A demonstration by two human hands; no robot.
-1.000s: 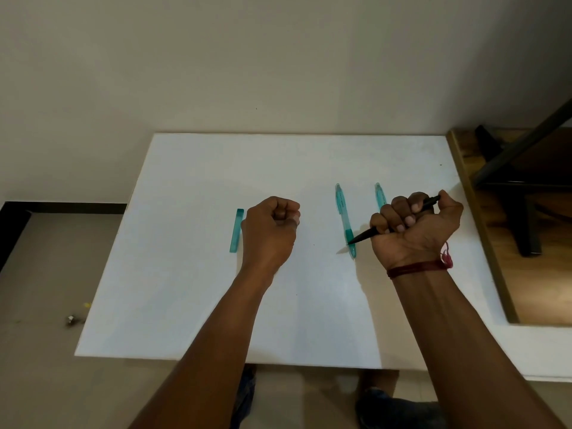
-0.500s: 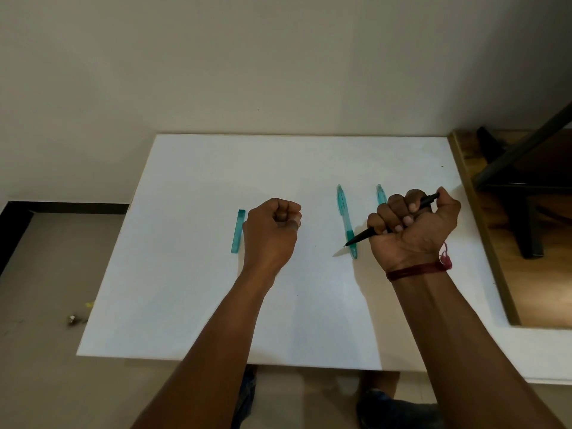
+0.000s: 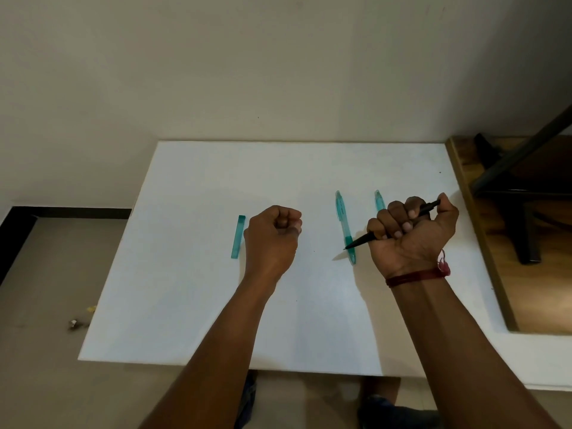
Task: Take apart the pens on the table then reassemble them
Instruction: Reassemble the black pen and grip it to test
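1. The right hand grips a black pen in a closed fist, with its fingers wrapped over the barrel and the thumb on the far side. It is raised above the right half of the tabletop.
2. The black pen is slim and dark all over. It slants through the fist: its pointed tip sticks out toward the near left and its blunt end pokes out past the thumb toward the far right.
3. In this view the tip crosses the lower part of a teal pen. The black pen casts a shadow on the tabletop just left of that spot.
4. The teal pen lies flat, right of centre, running from the far edge toward the near edge. Its barrel is see-through teal, paler at the far end and darker at the grip.
5. A second teal pen lies to its right. Only the far end shows, as the right hand hides the rest.
6. The left hand is curled into a tight fist over the middle of the tabletop.
7. A short teal piece, straight and flat-ended, lies just left of the left hand, parallel to the pens.
8. A red thread circles the right wrist.
9. The tabletop is white, and its far edge meets a plain wall.
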